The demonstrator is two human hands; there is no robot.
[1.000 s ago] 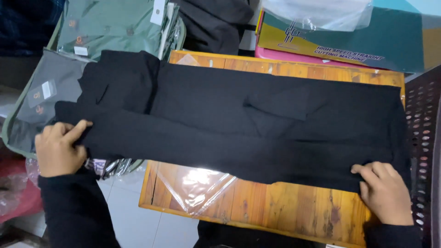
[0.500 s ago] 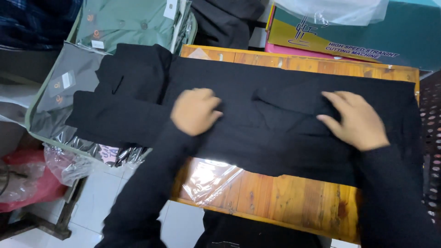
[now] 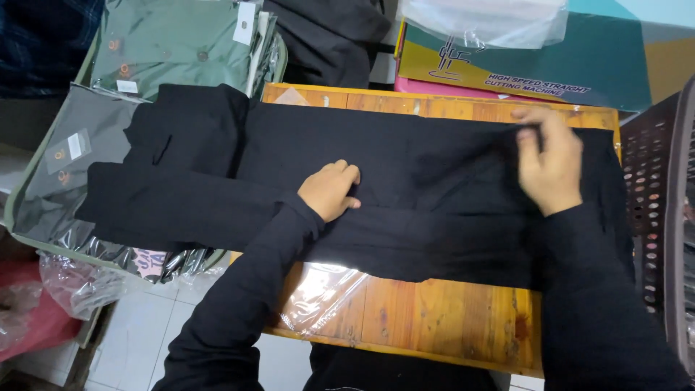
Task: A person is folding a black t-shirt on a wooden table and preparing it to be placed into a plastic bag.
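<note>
Nearby, green bagged shirts with white tag.

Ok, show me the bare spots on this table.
Bare wood on the table runs along the near edge, between the black garment and the clear bag. A thin strip shows along the far edge. The middle is covered.

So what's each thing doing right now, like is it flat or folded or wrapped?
Black garment: spread flat across the table.
Left hand: pressing flat on it.
Right hand: pinching its far edge.
Wooden table: mostly covered.
Clear bag: flat, partly under the garment.
Green shirts: bagged.
</note>
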